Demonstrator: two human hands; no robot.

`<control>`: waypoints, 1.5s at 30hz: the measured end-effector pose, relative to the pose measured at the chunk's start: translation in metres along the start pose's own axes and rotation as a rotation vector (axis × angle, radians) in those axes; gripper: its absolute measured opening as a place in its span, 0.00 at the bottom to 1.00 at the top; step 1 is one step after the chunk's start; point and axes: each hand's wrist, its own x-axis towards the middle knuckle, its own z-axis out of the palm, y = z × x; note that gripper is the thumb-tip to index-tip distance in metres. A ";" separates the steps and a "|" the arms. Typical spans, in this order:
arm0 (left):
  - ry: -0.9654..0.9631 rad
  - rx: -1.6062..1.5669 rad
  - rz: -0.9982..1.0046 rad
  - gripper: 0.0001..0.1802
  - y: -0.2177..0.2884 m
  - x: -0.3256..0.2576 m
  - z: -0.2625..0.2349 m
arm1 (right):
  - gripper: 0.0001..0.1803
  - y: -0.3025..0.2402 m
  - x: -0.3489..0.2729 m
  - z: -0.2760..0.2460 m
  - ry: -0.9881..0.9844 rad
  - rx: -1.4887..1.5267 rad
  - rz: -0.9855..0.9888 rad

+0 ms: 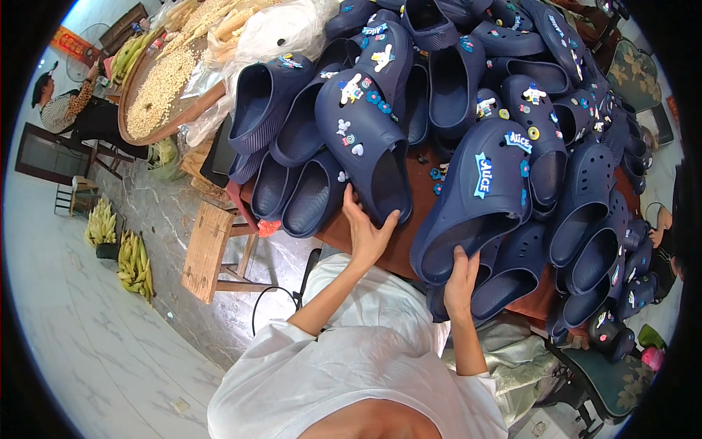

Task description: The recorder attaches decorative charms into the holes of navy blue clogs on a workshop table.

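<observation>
Head view: our left hand (pixel 371 233) clamped the left clog (pixel 369 135) by its heel at twelve o'clock; our right hand (pixel 461 285), the right clog (pixel 475 203) at one. We judged fingers best kept off charms (pixel 483 175).

The person is wearing a loose white top (pixel 358 358), its cloth gathering in soft creases across the front; a rounded neckline (pixel 365 396) is curving around the base of the neck; wide short sleeves are covering the upper arms, the left sleeve (pixel 272 347) and the right sleeve (pixel 479 399) matching the top in colour; below them, bare forearms (pixel 333 293) are leading to a bare left grip (pixel 368 233) and right grip (pixel 459 285), each showing slender fingers.
</observation>
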 end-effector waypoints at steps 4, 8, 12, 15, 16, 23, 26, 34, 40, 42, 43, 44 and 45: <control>-0.083 -0.401 -0.105 0.44 -0.002 0.003 0.000 | 0.31 0.012 -0.006 -0.005 -0.095 -0.030 -0.014; -0.029 -0.461 -0.067 0.39 0.030 0.014 -0.039 | 0.30 0.017 -0.018 -0.002 -0.084 -0.074 -0.031; 0.005 -0.462 -0.023 0.37 0.048 0.054 -0.078 | 0.32 0.037 -0.027 -0.005 -0.162 -0.052 -0.014; 0.040 -0.270 0.153 0.30 0.034 0.100 -0.096 | 0.30 0.052 -0.035 -0.002 -0.180 -0.142 -0.031; 0.032 -0.259 0.103 0.28 0.046 0.113 -0.097 | 0.30 0.053 -0.036 -0.002 -0.163 -0.147 -0.017; 0.049 0.034 0.099 0.26 0.042 0.181 -0.094 | 0.25 0.056 -0.039 0.019 -0.340 -0.159 0.094; 0.110 0.166 0.164 0.25 0.033 0.196 -0.097 | 0.26 0.067 -0.035 0.031 -0.402 -0.169 0.142; 0.129 0.429 0.336 0.21 0.043 0.213 -0.099 | 0.41 0.070 -0.021 0.053 -0.421 -0.349 0.048; -0.020 0.250 0.189 0.28 0.022 0.233 -0.113 | 0.43 0.046 -0.016 0.056 -0.562 -0.635 0.030; -0.024 0.169 0.177 0.29 0.032 0.228 -0.111 | 0.41 0.047 -0.015 0.054 -0.552 -0.650 -0.018; -0.033 0.167 0.178 0.29 0.037 0.224 -0.110 | 0.39 0.048 -0.015 0.053 -0.550 -0.666 -0.071; -0.047 0.128 0.141 0.27 0.050 0.218 -0.110 | 0.39 0.046 -0.014 0.050 -0.548 -0.666 -0.068; -0.062 0.089 0.104 0.26 0.056 0.215 -0.109 | 0.35 0.043 -0.013 0.045 -0.528 -0.666 -0.128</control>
